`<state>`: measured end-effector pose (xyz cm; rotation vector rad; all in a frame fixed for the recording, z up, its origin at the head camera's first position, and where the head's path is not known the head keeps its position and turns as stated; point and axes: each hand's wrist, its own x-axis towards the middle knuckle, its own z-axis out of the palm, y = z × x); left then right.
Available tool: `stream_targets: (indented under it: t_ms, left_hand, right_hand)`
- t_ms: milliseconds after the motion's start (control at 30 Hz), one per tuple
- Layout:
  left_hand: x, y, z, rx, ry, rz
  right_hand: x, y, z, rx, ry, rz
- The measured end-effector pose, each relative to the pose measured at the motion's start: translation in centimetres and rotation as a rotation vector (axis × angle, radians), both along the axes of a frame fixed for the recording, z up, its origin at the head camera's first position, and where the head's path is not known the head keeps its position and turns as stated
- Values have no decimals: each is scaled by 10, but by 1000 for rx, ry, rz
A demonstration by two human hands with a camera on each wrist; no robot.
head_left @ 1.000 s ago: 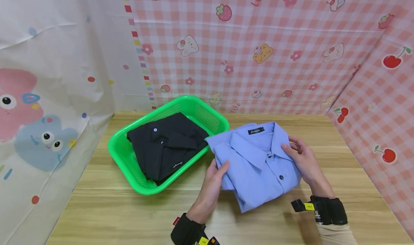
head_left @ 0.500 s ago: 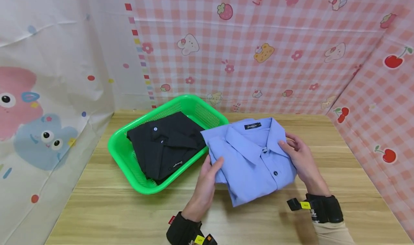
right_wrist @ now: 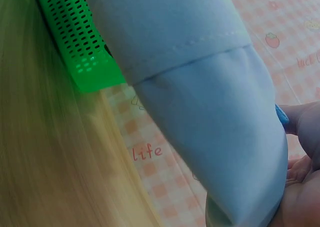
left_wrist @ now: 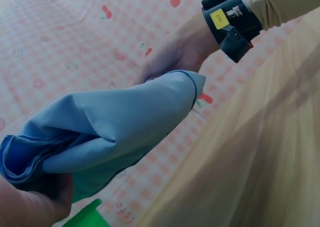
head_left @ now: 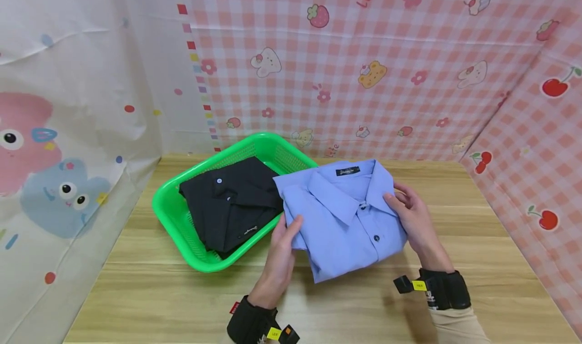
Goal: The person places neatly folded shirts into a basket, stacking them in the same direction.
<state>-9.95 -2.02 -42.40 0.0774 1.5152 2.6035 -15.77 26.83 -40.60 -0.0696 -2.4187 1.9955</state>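
A folded light-blue button-up shirt is held up between both hands, its collar and dark label facing up. My left hand grips the shirt's left edge, thumb on top and the other fingers hidden beneath. At the opposite edge, near the collar, my right hand pinches the cloth with its thumb over the front. The shirt's left corner overlaps the rim of a green plastic basket in the head view. Inside that basket lies a folded black shirt. The left wrist view shows the blue shirt's layered folds from the side.
The basket stands on a wooden table toward the back left. Behind the table hangs a pink checked cloth, with a white patterned sheet at the left. Another checked panel runs along the right side.
Both hands have carried the blue shirt leftward and slightly away from me, so it now covers more of the basket's right side. The basket and black shirt have stayed in place.
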Motion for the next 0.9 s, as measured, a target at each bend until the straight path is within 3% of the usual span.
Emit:
stream_targets:
  t_ms: [333,900]
  left_hand:
    - [1,-12,5,5,21,53]
    - [1,-26,7,45,80,85]
  right_hand:
    - [-4,-16,-3,-56,23,-11]
    - [-5,-31,-5,-162,46,33]
